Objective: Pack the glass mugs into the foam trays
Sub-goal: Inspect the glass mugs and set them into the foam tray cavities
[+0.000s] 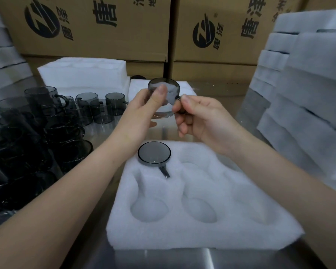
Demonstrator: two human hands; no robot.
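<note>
Packing looks barely started. Big brown printed cardboard boxes (85, 26) form the back wall. Tall stacks of white foam trays (308, 98) stand at right with dark rims showing between the layers, so probably already filled, but can't confirm. More foam stacks at far left edge, blurred.

Steel counter (182, 259) carries everything else. Nearest is the working white foam tray with round pockets (202, 235), six pockets as far as I can make out. Only the far-left one is filled; the other five look empty.

A crowd of loose smoky grey glass mugs (47, 129) sits on the left of the counter, well apart from the tray, many left to pack. Another white foam tray (81, 74) lies behind them, contents not visible.

Left hand (144, 111) has fingers and thumb curled round the body of the held grey glass mug (164, 94). Right hand (200, 117) pinches its handle between thumb and forefinger. This mug is in the air beyond the tray's far edge, tilted, not yet in a pocket.

Packed grey glass mug (154, 154) is seated mouth up, handle lying in the slot toward the camera.

Judgement: one in, second in hand, roughly a sixth of this tray done
</note>
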